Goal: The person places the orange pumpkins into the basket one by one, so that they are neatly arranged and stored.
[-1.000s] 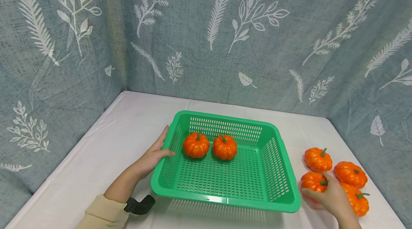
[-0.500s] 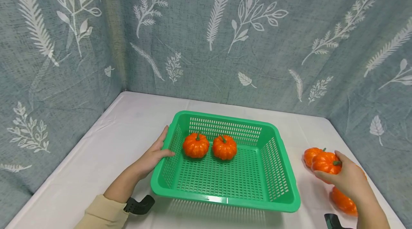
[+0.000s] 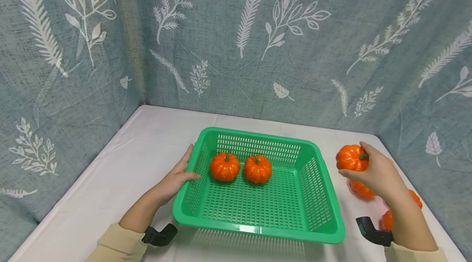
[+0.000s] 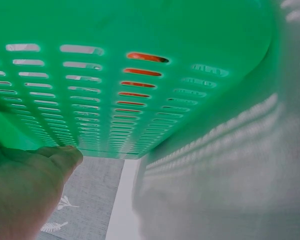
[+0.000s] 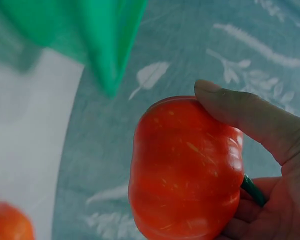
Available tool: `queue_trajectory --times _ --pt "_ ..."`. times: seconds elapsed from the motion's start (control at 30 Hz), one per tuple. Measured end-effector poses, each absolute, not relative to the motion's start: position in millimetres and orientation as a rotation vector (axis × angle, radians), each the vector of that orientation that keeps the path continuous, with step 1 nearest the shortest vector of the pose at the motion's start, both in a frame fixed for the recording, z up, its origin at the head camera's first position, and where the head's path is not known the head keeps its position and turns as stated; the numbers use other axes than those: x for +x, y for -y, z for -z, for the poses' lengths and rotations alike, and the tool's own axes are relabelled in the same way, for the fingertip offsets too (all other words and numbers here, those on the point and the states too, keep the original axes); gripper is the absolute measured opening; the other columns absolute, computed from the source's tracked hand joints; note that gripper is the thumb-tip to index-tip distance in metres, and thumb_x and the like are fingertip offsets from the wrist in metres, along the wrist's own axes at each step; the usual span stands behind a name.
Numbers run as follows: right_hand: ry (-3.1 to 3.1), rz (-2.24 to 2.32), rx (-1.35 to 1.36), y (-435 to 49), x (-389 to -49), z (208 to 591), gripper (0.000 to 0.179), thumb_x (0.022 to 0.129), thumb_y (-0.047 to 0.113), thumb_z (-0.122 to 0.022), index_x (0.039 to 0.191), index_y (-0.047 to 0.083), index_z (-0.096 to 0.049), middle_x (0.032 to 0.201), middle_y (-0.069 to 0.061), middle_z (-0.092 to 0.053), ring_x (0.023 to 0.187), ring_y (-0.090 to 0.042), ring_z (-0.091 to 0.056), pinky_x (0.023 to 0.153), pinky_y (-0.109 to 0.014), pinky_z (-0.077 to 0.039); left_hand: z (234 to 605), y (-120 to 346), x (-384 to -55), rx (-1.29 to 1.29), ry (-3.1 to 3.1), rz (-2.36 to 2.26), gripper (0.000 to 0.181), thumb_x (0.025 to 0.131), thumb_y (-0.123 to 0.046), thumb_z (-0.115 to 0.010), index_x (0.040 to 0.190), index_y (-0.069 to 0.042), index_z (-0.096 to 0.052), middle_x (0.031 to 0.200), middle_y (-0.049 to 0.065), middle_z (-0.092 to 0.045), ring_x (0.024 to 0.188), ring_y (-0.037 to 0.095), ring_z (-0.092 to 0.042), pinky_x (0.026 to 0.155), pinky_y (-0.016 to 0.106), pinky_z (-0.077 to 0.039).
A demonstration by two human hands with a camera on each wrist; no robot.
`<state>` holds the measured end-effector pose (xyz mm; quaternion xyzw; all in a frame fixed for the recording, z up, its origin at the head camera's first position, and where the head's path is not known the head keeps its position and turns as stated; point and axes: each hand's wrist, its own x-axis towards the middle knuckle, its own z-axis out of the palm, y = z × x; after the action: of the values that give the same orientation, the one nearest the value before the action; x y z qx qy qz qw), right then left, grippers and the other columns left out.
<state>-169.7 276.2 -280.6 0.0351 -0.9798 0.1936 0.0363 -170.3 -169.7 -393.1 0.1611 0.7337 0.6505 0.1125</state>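
Note:
An orange toy pumpkin (image 3: 351, 157) with a green stem is lifted in my right hand (image 3: 380, 172), between thumb and fingers, just right of the basket. In the right wrist view this pumpkin (image 5: 185, 170) fills the middle, its stem toward the palm. My left hand (image 3: 179, 176) grips the left rim of the green slotted basket (image 3: 254, 228), thumb over the edge. Two pumpkins, one at left (image 3: 224, 167) and one beside it (image 3: 257, 168), sit inside toward the back left. Through the basket wall (image 4: 105, 30), the left wrist view shows a strip of orange.
Below and behind my right hand, several more pumpkins lie on the white-covered table (image 3: 155, 131), one of them (image 3: 362, 189) near the basket and others partly hidden by the forearm. Patterned blue-grey curtains (image 3: 236, 69) enclose the back and sides.
My right hand has picked a pumpkin from the group at the right and raised it, first rightward, then up and left toward the basket. The left hand and basket stay put.

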Motion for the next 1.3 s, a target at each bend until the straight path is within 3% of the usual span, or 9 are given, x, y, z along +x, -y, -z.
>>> queue_trajectory --times 0.33,0.6,0.83,1.07,1.3 --pt "2.973 -0.665 0.377 -206.0 -187.0 259.2 0.088 0.073 0.03 -0.075 0.137 -0.009 -0.029 0.116 -0.027 -0.052 0.094 -0.036 -0.055 0.076 -0.046 -0.05 394.0 168.5 -170.0 0.479 -2.155 -1.902 0.09 0.085 -0.004 -0.046 0.143 -0.011 0.023 0.151 0.011 0.021 0.139 0.035 0.009 0.107 0.049 -0.015" --pt "2.946 -0.735 0.576 -158.6 -198.0 261.3 0.081 0.068 0.02 -0.079 0.133 -0.005 -0.037 0.116 -0.018 -0.054 0.098 -0.032 -0.056 0.081 -0.044 -0.05 394.6 168.5 -170.4 0.474 -2.148 -1.919 0.091 0.084 -0.004 -0.046 0.143 -0.011 0.023 0.151 0.011 0.021 0.139 0.036 0.006 0.105 0.048 -0.021" --pt "3.017 -0.677 0.614 -144.9 -209.9 283.5 0.082 0.065 0.022 -0.081 0.13 -0.008 -0.041 0.115 -0.018 -0.057 0.097 -0.029 -0.057 0.081 -0.04 -0.05 394.7 169.4 -170.3 0.458 -2.167 -1.907 0.091 0.084 -0.005 -0.047 0.143 -0.011 0.022 0.151 0.01 0.021 0.139 0.034 0.01 0.107 0.049 -0.014" --pt "3.154 -0.59 0.547 -146.3 -226.1 312.3 0.076 0.064 0.022 -0.08 0.124 -0.01 -0.046 0.108 -0.018 -0.06 0.093 -0.029 -0.058 0.079 -0.04 -0.05 394.7 169.7 -170.4 0.473 -2.156 -1.913 0.09 0.084 -0.003 -0.046 0.143 -0.011 0.022 0.151 0.01 0.021 0.139 0.035 0.009 0.106 0.048 -0.017" --pt "3.263 -0.443 0.497 -149.2 -232.7 325.5 0.081 0.065 0.025 -0.081 0.126 -0.012 -0.044 0.115 -0.023 -0.058 0.103 -0.035 -0.055 0.085 -0.043 -0.048 392.7 169.8 -170.6 0.475 -2.16 -1.908 0.09 0.085 -0.003 -0.046 0.143 -0.012 0.022 0.151 0.01 0.022 0.139 0.034 0.01 0.107 0.048 -0.015"
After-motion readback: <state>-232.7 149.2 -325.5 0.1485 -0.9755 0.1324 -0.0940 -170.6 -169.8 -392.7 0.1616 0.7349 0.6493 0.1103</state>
